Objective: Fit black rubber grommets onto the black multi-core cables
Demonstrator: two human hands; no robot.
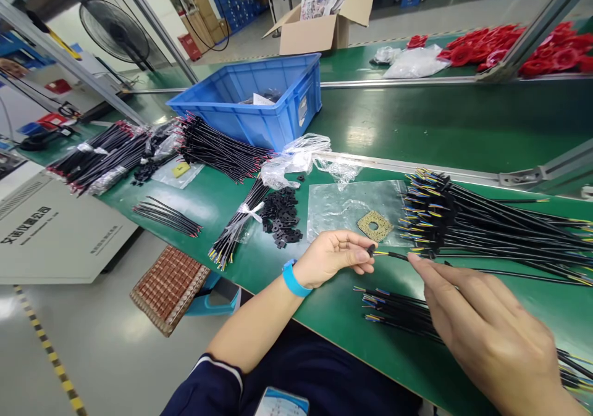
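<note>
My left hand (337, 253), with a blue band on its wrist, pinches a small black plastic part (371, 250) between thumb and fingertips. A black cable (397, 256) with bared yellow wire at its tip points into that part. Fingers of my right hand (486, 329) are closed on the cable a little behind its stripped end. Under and beside my right hand lies a bundle of cut black cables (398, 311) with coloured wire ends. Just beyond my hands, a square yellow sponge (374, 226) with a round hole rests on a clear plastic bag (331, 209).
A pile of small black parts (280, 215) lies left of the bag. At the right is a large stack of cables with black parts on them (482, 218). A blue bin (259, 116) stands behind. More cable bundles (222, 150) lie to the left.
</note>
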